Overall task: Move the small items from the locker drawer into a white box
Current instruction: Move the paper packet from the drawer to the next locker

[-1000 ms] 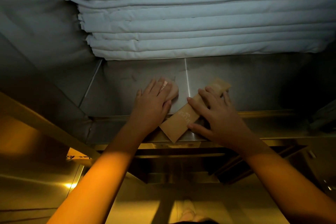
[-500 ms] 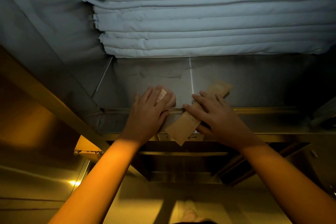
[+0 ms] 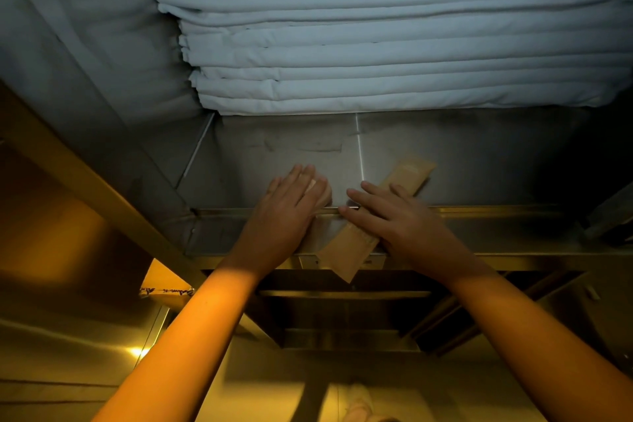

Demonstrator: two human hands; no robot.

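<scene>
We see a stack of folded linens (image 3: 394,44) at the back of the drawer (image 3: 479,154). In front, our left hand (image 3: 284,212) lies on a small item (image 3: 323,190), left of our right hand (image 3: 400,223), which lies on a long packet (image 3: 352,247) overhanging the drawer's front edge.

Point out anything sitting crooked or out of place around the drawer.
The long brown packet lies diagonally across the drawer's front rim, its near end hanging past the edge. The right hand rests on it. The folded white sheets behind are stacked evenly.

Both arms reach forward (left hand (image 3: 286,212), right hand (image 3: 400,221)), palms down, fingers flat.
</scene>
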